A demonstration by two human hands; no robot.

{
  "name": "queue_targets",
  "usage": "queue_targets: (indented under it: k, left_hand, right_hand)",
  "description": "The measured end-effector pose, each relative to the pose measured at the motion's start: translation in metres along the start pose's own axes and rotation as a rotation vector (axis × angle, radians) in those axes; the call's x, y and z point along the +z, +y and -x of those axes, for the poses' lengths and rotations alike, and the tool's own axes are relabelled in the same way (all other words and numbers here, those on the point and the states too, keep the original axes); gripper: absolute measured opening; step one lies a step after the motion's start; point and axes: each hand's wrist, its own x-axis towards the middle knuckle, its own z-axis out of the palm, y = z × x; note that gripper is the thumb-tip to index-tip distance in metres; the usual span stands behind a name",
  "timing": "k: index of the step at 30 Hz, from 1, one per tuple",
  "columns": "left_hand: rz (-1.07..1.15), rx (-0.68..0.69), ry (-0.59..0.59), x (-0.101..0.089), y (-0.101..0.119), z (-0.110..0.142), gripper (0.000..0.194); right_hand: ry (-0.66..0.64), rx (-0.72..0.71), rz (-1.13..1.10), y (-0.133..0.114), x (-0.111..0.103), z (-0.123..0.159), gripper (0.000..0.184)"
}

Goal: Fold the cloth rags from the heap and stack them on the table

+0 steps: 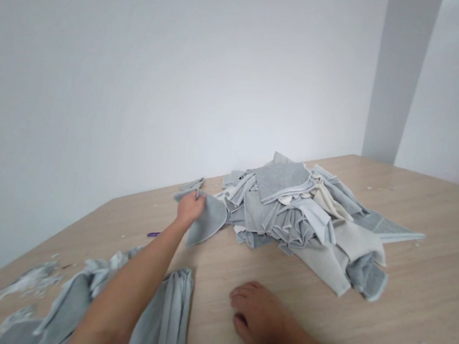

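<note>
My left hand (191, 207) is stretched out over the table, its fingers closed on the edge of a grey fabric piece (208, 222). That piece hangs down with a curved, pale edge, close to the left side of a large heap of grey and off-white fabric pieces (264, 211). Nearer to me, my right hand (258, 313) rests on the tabletop with loosely bent fingers and a gap by the thumb; nothing shows in it. Beneath my left forearm lies a folded stack of grey fabric (175, 314), partly hidden by the arm.
More crumpled grey fabric (72, 303) lies at the front left, beside white lint scraps (33, 280). A small purple object (153, 234) is on the wooden table (215, 269) left of my left forearm. A white wall (182, 79) stands behind the table.
</note>
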Motion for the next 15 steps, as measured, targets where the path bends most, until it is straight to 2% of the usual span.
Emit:
queue_targets:
  k: [4, 5, 6, 8, 11, 15]
  left_hand:
    - [0.116, 0.109, 0.275, -0.075, 0.034, -0.003, 0.037]
    - [0.252, 0.173, 0.405, -0.094, 0.044, 0.0, 0.036]
    - [0.378, 0.241, 0.486, -0.112, 0.054, 0.005, 0.035]
    - [0.6, 0.34, 0.571, -0.142, 0.074, 0.018, 0.032]
    - [0.846, 0.405, 0.567, -0.173, 0.098, 0.048, 0.031]
    - [1.04, 0.336, 0.444, -0.186, 0.111, 0.104, 0.031]
  right_hand:
    - [0.028, -0.011, -0.004, 0.003, 0.003, 0.001, 0.023]
    - [0.036, -0.017, -0.002, 0.003, 0.004, 0.001, 0.022]
    - [0.042, -0.026, 0.0, 0.003, 0.005, 0.002, 0.021]
    - [0.063, -0.041, -0.005, 0.002, 0.005, 0.003, 0.018]
    - [0.197, -0.004, -0.115, -0.001, 0.002, 0.008, 0.02]
    - [0.47, 0.163, -0.345, 0.001, -0.016, 0.018, 0.039]
